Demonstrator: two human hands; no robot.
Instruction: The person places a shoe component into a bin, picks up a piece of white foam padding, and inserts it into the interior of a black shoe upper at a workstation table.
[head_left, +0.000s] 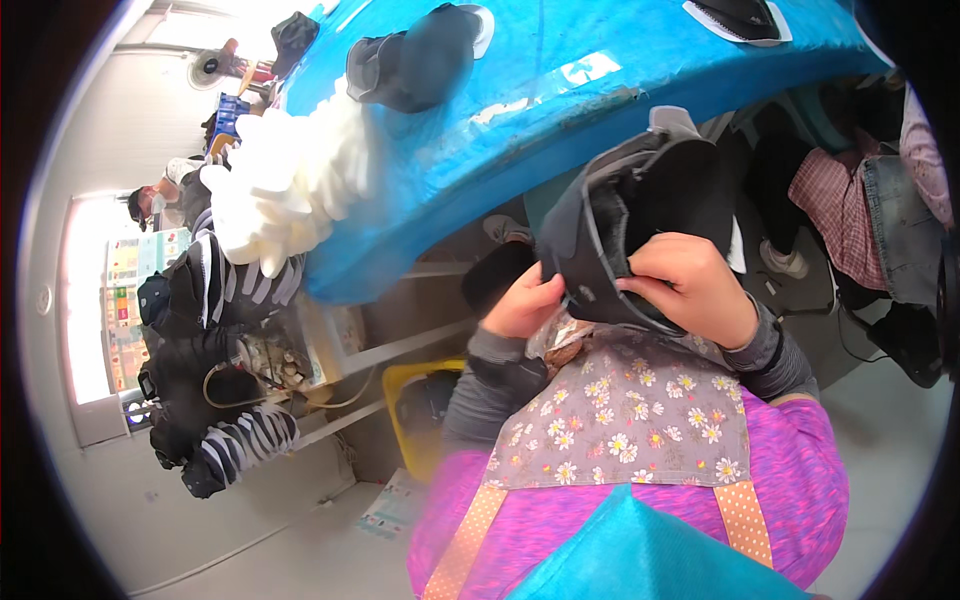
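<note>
Just above my lap I hold a dark baseball cap [580, 245], its opening turned up toward me and its lining showing. White card or paper sticks out past the far end of the cap. My left hand [525, 303] is closed on the cap's left edge, thumb on the outside, other fingers mostly hidden. On the right side, thumb and fingers of my right hand [692, 285] pinch the near rim at the inner band. Whether a thread or small piece is also between those fingertips cannot be seen.
A blue-covered table [430, 190] bears dark caps [415, 65] and another cap [740, 18]. White moulded shapes [290, 180] are heaped at its left end, above stacked striped caps [240, 450]. A yellow bin [405, 440] stands low left. Another person sits at right [840, 210].
</note>
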